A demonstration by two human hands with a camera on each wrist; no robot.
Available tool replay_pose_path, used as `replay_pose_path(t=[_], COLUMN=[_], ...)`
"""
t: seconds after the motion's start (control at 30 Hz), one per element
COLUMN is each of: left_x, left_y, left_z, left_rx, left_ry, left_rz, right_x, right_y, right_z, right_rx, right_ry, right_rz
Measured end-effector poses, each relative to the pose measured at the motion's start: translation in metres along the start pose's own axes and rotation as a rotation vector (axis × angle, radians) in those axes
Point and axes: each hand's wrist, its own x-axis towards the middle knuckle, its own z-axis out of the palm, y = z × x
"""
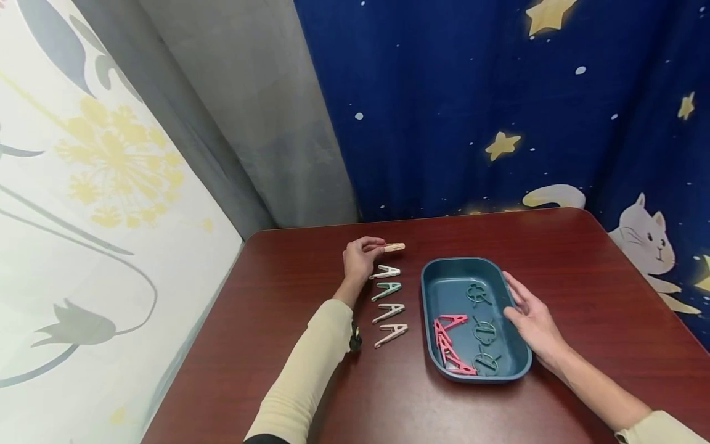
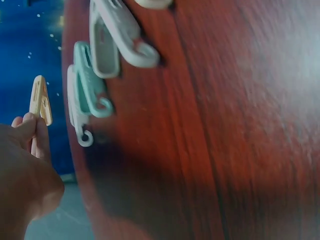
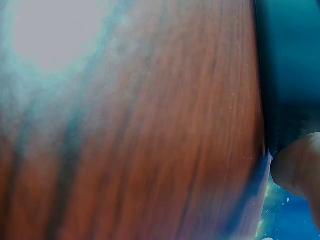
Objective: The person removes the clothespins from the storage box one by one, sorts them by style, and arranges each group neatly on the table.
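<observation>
My left hand (image 1: 362, 258) pinches a pale yellow clothespin (image 1: 394, 247) between thumb and fingers, at the far end of a column of clothespins on the table. In the left wrist view that clothespin (image 2: 40, 100) points up out of the fingertips. Nearer me lie a white clothespin (image 1: 386, 271), a mint green one (image 1: 387, 290) and two more pale ones (image 1: 391, 333). My right hand (image 1: 535, 320) grips the right wall of a blue plastic basin (image 1: 466, 264), thumb over the rim and fingers outside. Inside are several pink clothespins (image 1: 456, 362) and three dark green ring-shaped clips (image 1: 484, 332).
The dark red wooden table (image 1: 310, 271) has a rounded edge at the back. Behind it hangs a blue curtain (image 1: 444, 123) with stars, beside a grey curtain (image 1: 261, 111). A white patterned panel (image 1: 138, 277) borders the table on the left.
</observation>
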Motion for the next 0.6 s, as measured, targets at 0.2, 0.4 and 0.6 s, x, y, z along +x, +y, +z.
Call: replay_pose_path(t=[0.2, 0.4, 0.6], left_x=[0.001, -0.001, -0.001], left_y=[-0.010, -0.016, -0.021], left_z=[-0.001, -0.001, 0.002], left_rx=[0.086, 0.149, 0.196], left_ry=[-0.049, -0.109, -0.121], left_rz=[0.017, -0.005, 0.003], right_x=[0.000, 0.001, 0.001], right_y=[0.000, 0.001, 0.001], right_z=[0.001, 0.001, 0.002], right_rx=[0.033, 0.053, 0.058], right_ry=[0.003, 0.002, 0.001], right_rz=[-0.010, -0.032, -0.020])
